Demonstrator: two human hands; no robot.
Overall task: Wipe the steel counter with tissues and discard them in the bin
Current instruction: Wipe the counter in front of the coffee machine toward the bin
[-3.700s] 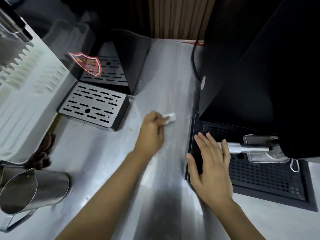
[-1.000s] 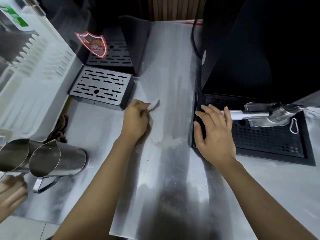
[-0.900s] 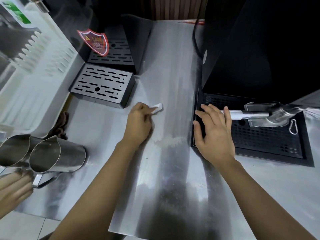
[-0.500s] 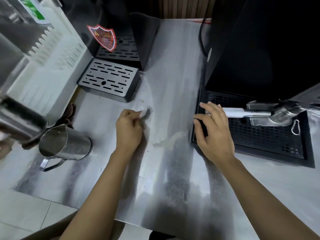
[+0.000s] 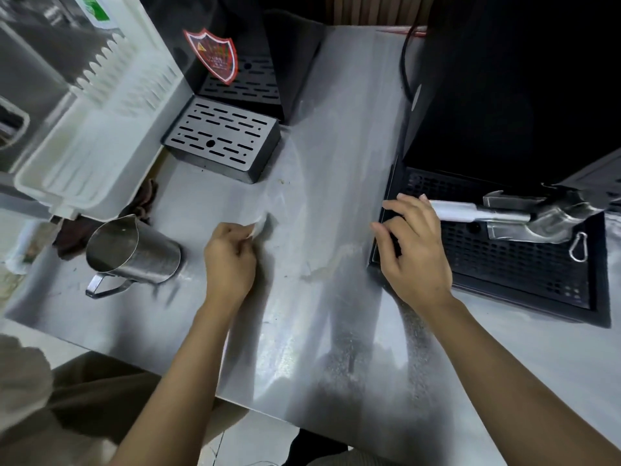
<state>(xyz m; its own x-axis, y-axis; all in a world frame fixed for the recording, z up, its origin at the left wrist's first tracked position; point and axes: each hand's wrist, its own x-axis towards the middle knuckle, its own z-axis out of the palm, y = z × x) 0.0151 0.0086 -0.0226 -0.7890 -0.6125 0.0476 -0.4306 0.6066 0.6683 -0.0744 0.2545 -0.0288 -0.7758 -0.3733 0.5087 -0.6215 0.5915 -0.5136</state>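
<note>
Head view, small crumpled white tissue (image 5: pixel 257 227) pinched in curled fingers of left hand (image 5: pixel 230 260), pressed on streaked steel counter (image 5: pixel 319 163), right hand (image 5: pixel 415 253) fingers loosely bent on black grille tray (image 5: pixel 504 264) edge, steel jug (image 5: pixel 134 250) near on the left, slotted drip tray (image 5: pixel 220 139) behind.

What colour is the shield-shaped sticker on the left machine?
The sticker is red with a pale edge; the head view shows it.

free: counter (image 5: pixel 336 156) mid-lane | blocked: jug (image 5: pixel 134 250) left, drip tray (image 5: pixel 221 139) behind, black machine (image 5: pixel 504 95) right
</note>
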